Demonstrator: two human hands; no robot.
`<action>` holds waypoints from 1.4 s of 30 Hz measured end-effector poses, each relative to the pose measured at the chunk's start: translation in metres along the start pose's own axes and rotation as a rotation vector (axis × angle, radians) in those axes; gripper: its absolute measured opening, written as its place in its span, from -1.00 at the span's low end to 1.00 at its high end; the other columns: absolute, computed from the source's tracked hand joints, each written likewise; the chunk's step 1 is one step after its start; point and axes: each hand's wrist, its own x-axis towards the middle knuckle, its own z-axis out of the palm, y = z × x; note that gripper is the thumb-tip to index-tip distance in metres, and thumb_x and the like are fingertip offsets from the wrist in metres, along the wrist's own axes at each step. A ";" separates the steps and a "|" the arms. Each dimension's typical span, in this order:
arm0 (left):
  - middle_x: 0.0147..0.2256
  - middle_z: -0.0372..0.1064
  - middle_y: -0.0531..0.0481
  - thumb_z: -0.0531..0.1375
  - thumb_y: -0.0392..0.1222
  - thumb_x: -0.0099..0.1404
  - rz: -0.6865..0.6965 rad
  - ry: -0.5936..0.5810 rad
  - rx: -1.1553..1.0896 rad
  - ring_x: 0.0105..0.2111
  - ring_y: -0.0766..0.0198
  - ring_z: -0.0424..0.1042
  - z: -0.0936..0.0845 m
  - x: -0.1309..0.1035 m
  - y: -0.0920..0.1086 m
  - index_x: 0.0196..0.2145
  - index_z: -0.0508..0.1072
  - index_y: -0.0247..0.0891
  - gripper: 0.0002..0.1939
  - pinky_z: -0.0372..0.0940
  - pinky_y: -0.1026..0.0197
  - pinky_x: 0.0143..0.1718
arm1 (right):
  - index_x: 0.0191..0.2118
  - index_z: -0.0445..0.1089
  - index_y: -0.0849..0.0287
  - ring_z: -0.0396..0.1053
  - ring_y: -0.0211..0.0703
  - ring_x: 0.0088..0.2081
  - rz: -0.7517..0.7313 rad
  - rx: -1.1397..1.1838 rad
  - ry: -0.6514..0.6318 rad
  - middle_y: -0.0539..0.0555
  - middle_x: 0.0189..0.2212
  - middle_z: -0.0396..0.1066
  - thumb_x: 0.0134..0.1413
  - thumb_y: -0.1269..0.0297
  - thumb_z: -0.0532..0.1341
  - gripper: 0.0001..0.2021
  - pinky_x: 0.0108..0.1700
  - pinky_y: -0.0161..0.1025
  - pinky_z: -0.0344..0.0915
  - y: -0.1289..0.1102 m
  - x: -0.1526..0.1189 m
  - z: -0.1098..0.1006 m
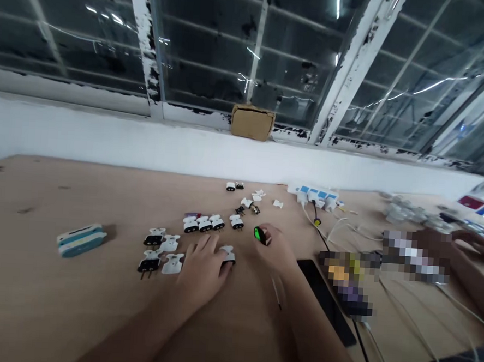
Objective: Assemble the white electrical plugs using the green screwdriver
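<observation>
My left hand (pixel 204 263) lies low on the table with its fingers bent. Its thumb side touches a black-and-white plug piece (pixel 228 255). My right hand (pixel 274 247) is closed around a small black tool with a green face (pixel 259 235), held just above the wood. Left of my left hand are a black plug part with metal pins (pixel 149 263) and loose white covers (pixel 173 263). Beyond my fingers stands a row of white-and-black plugs (pixel 204 223), with a single one (pixel 236 221) at its right. Small white and black parts (pixel 246 202) lie scattered farther back.
A blue-and-white packet (pixel 81 240) lies at left. At right are a white power strip (pixel 313 195), cables, a black flat device (pixel 327 301) and clear plastic pieces (pixel 408 212). Another person's hand (pixel 435 244) is at far right. A cardboard box (pixel 252 122) rests on the sill.
</observation>
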 end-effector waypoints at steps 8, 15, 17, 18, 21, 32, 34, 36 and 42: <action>0.06 0.46 -0.28 0.24 -0.14 0.46 -0.012 0.016 0.009 0.14 -0.20 0.35 -0.002 0.036 0.023 -0.03 0.61 -0.20 -0.79 0.28 -0.18 0.07 | 0.14 0.46 0.13 0.50 0.05 -0.04 0.138 -0.336 -0.090 0.23 -0.03 0.52 0.26 0.29 0.25 -0.65 -0.02 -0.17 0.32 0.003 0.001 -0.002; -0.02 0.53 -0.15 0.08 -0.17 0.53 0.028 0.045 0.025 0.00 -0.05 0.46 -0.032 -0.014 -0.043 -0.07 0.59 -0.16 -0.73 0.32 -0.11 0.09 | 0.21 0.43 0.20 0.42 0.23 0.06 0.131 -0.477 -0.058 0.35 0.05 0.45 0.31 0.18 0.24 -0.58 0.05 -0.03 0.27 -0.006 -0.003 -0.006; 0.00 0.54 -0.16 0.07 -0.17 0.51 -0.014 0.085 0.033 0.06 -0.09 0.45 -0.034 -0.038 -0.081 -0.03 0.58 -0.17 -0.71 0.32 -0.14 0.12 | 0.23 0.42 0.19 0.37 0.26 0.11 0.092 -0.483 -0.018 0.35 0.08 0.43 0.34 0.19 0.20 -0.59 0.09 0.00 0.24 -0.015 -0.005 -0.005; 0.01 0.54 -0.16 0.05 -0.16 0.51 -0.024 0.103 0.025 0.06 -0.08 0.46 -0.034 -0.048 -0.098 -0.01 0.58 -0.16 -0.69 0.33 -0.13 0.13 | 0.22 0.43 0.16 0.35 0.25 0.13 0.068 -0.481 -0.001 0.33 0.10 0.42 0.34 0.21 0.19 -0.61 0.12 0.01 0.23 -0.021 -0.008 -0.004; 0.01 0.55 -0.15 0.06 -0.16 0.49 -0.018 0.087 0.026 0.02 -0.05 0.50 -0.029 -0.071 -0.126 -0.01 0.59 -0.15 -0.69 0.38 -0.09 0.08 | 0.09 0.50 0.09 0.34 0.15 0.11 -0.105 -0.423 -0.004 0.24 0.06 0.44 0.34 0.30 0.16 -0.71 0.14 -0.02 0.22 -0.040 -0.018 0.008; -0.01 0.51 -0.17 0.05 -0.32 0.47 0.069 0.086 -0.019 0.03 -0.01 0.46 -0.024 -0.075 -0.107 -0.03 0.58 -0.22 -0.69 0.42 -0.08 0.10 | 0.00 0.51 0.11 0.35 0.00 0.00 -0.670 -0.161 -0.399 0.12 -0.07 0.46 0.32 0.40 0.20 -0.78 0.06 -0.05 0.31 -0.079 -0.060 0.059; 0.02 0.50 -0.19 0.05 -0.33 0.48 0.095 0.071 -0.043 0.05 -0.01 0.45 -0.024 -0.077 -0.100 -0.04 0.58 -0.23 -0.70 0.43 -0.07 0.11 | 0.10 0.47 0.11 0.34 0.01 0.06 -0.688 -0.124 -0.434 0.13 0.01 0.45 0.32 0.37 0.21 -0.72 0.10 -0.05 0.32 -0.083 -0.063 0.059; 0.05 0.48 -0.21 0.06 -0.33 0.48 0.108 0.053 -0.070 0.07 -0.02 0.44 -0.023 -0.079 -0.090 -0.02 0.57 -0.24 -0.70 0.43 -0.07 0.12 | 0.18 0.43 0.11 0.32 0.04 0.12 -0.705 -0.113 -0.448 0.15 0.11 0.42 0.32 0.33 0.23 -0.66 0.16 -0.02 0.30 -0.085 -0.064 0.058; -0.02 0.49 -0.22 0.14 -0.36 0.39 0.131 -0.046 -0.140 0.03 -0.06 0.45 -0.014 -0.064 -0.054 -0.08 0.60 -0.28 -0.75 0.45 -0.13 0.08 | 0.19 0.41 0.13 0.29 0.09 0.16 -0.672 -0.178 -0.481 0.18 0.18 0.40 0.25 0.40 0.24 -0.60 0.18 0.06 0.29 -0.078 -0.057 0.051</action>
